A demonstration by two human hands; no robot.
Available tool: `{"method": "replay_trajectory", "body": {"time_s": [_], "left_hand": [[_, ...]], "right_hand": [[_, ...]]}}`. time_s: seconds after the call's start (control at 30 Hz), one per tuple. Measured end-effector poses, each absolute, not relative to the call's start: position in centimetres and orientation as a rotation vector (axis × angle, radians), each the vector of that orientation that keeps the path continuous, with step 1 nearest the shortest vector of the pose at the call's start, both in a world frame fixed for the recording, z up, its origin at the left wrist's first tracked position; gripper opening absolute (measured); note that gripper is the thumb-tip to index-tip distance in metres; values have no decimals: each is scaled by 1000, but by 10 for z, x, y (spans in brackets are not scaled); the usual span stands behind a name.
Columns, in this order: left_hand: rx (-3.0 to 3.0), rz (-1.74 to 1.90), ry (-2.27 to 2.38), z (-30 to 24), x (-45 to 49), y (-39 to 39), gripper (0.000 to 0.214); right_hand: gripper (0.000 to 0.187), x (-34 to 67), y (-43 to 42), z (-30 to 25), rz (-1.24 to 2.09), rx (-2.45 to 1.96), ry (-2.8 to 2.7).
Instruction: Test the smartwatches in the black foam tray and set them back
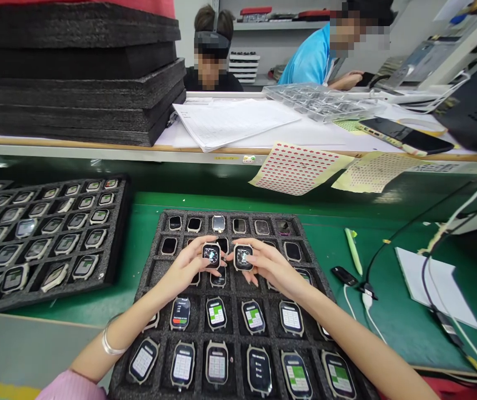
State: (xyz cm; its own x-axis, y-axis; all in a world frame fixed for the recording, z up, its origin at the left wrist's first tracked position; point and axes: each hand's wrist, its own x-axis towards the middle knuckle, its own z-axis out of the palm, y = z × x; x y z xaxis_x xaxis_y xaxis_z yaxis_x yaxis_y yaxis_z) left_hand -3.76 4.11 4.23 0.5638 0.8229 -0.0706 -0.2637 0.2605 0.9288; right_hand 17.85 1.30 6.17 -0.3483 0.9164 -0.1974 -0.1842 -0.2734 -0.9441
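My left hand (189,266) pinches a small square smartwatch body (211,255) with a lit, round-patterned screen. My right hand (272,266) holds a matching smartwatch body (243,257) a short gap to its right. Both hands hover over a black foam tray (230,213) with rows of square pockets. Dark watch bodies fill its far rows, partly hidden by my fingers. Nearer rows hold watches with green or white screen patterns, such as one below my wrists (216,312).
A second foam tray of watches (117,222) lies to the left on a green mat (330,233). White cables, a pen and a white sheet lie on the right. Stacked black foam sheets (71,78), papers and sticker sheets occupy the shelf above. Two co-workers sit beyond.
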Motion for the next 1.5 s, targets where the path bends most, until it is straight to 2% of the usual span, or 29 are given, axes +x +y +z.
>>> {"method": "replay_trajectory", "body": {"time_s": [0.33,0.63,0.8,0.93,1.07,1.23,1.5], "left_hand": [[1067,807,657,44,-38,40,42],[1149,783,662,49,-37,38,42],[1137,829,658,51,-38,39,49],[1145,844,645,53,-40,40,46],[1163,829,631,55,-40,41,38],[1168,819,638,56,-39,41,37],[1201,827,653,53,-40,42,34]], "right_hand": [[49,179,11,57,1615,-1062,-1238],[52,178,9,57,1489,-1119,-1372],[68,183,9,61,1527,-1027,-1563],[57,190,11,57,1438,-1153,-1861],[49,197,9,50,982,-1321,-2331],[65,203,4,50,766,-1292,-2532],[31,166,13,42,441,-1108,-2731]]}}
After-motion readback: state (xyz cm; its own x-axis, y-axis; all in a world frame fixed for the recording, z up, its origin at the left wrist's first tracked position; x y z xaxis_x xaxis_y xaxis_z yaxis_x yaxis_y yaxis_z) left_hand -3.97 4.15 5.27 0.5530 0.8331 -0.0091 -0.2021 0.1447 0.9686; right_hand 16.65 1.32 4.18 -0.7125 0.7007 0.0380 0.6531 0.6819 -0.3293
